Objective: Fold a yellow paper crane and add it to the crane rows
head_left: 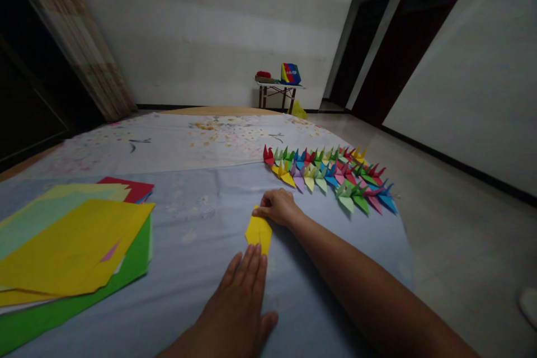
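Observation:
A folded piece of yellow origami paper (257,230) lies flat on the blue tablecloth in front of me, with a crease down its middle. My left hand (241,293) is flat, fingers stretched out, and its fingertips press on the paper's near end. At the far end, my right hand (279,206) bends its fingers and pinches the paper's top corner between thumb and fingers. The near tip of the paper is hidden under my left fingertips.
To the left lies a stack of coloured paper sheets (84,246). Rows of folded paper cranes (327,173) stand at the right. The round table is covered by a blue cloth (184,268) and a white floral cloth (168,140). A small table (279,86) stands by the wall.

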